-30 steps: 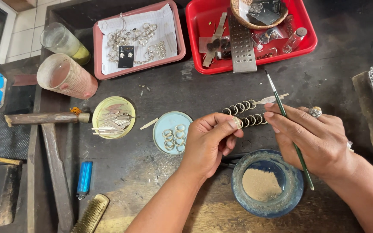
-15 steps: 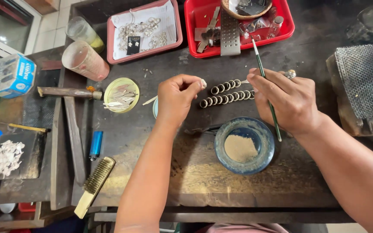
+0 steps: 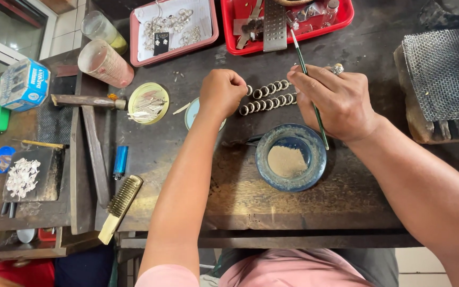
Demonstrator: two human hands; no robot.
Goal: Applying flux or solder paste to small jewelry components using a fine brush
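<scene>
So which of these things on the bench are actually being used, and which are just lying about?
In use:
- left hand and right hand at the two rows of small rings
- thin green brush in the right hand
- blue glass bowl of powder, nearest the hands

Lying about:
- hammer
- wire brush
- blue lighter
- pink tray
- red tray

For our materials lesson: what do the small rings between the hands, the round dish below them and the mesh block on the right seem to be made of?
Small rings: probably silvery metal, pale and shiny.
Round dish: looks like blue glass or glazed ceramic, glossy rim, tan powder inside.
Mesh block: grey wire mesh, woven grid visible, over a dark rough block, possibly charred.
</scene>
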